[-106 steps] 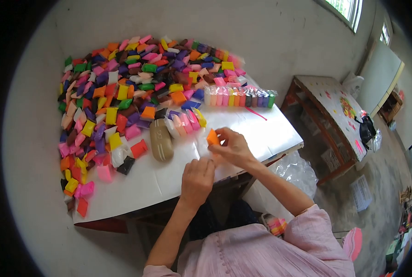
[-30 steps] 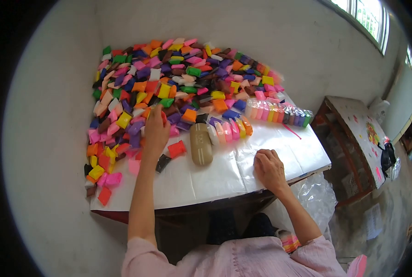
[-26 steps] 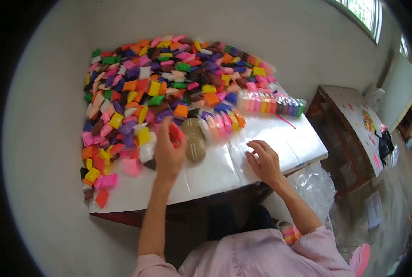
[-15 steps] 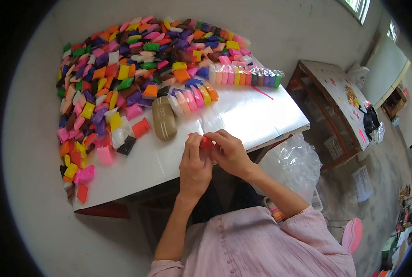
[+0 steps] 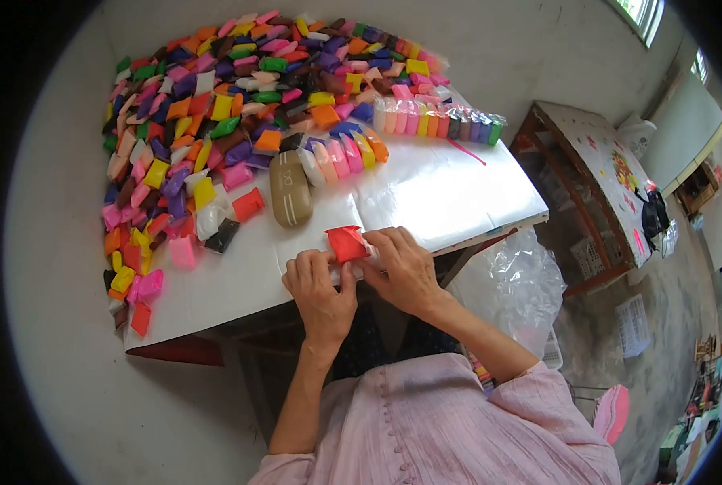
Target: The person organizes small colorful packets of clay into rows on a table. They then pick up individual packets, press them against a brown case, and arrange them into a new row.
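Note:
A small red packet (image 5: pixel 347 242), soft-looking and in clear wrap, is at the front edge of the white table. My left hand (image 5: pixel 320 291) has its fingers curled and grips the packet's lower left side, thumb beneath. My right hand (image 5: pixel 405 273) pinches the right end, where a whitish bit of wrapper shows between the fingers. Beyond the hands lies an olive-brown oblong case (image 5: pixel 290 190) with pale stripes. Beside it stands a short row of wrapped packets (image 5: pixel 341 158) in white, peach, pink, yellow and orange.
A large heap of colourful packets (image 5: pixel 223 105) covers the table's left and back. A longer wrapped row (image 5: pixel 437 120) stands near the far right edge, by a pink strip (image 5: pixel 466 152). A clear plastic bag (image 5: pixel 510 279) hangs below right. Another table (image 5: pixel 595 162) stands farther right.
The red packet now shows more fully above my fingers and rests lower toward the tabletop. My left hand has shifted left and opened away from the right. The camera view has tilted slightly.

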Available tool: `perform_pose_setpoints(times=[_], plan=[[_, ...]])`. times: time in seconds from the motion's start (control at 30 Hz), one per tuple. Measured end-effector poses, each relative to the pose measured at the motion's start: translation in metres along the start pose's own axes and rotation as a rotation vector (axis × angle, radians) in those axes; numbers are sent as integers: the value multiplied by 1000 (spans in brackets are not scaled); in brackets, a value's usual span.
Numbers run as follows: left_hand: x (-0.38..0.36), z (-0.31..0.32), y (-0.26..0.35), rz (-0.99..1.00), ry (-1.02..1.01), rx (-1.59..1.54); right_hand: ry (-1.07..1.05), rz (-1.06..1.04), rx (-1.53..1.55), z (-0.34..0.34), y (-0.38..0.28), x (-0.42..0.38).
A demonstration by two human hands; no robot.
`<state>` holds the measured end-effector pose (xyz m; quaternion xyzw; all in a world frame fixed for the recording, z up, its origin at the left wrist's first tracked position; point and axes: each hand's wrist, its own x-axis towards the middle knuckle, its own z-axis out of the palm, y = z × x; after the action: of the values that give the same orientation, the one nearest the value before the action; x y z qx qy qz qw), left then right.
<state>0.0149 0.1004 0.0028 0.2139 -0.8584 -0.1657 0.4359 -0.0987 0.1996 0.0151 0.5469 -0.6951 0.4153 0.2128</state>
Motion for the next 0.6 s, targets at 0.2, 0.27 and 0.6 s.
perform_pose_setpoints(times=[0.2, 0.27, 0.6], plan=[[2, 3, -3, 65, -21, 19, -19, -15, -122, 6, 9, -5], [4, 5, -6, 106, -29, 14, -12, -10, -138, 6, 9, -5], [14, 4, -7, 174, -63, -96, -62, 76, 5, 2, 16, 0]])
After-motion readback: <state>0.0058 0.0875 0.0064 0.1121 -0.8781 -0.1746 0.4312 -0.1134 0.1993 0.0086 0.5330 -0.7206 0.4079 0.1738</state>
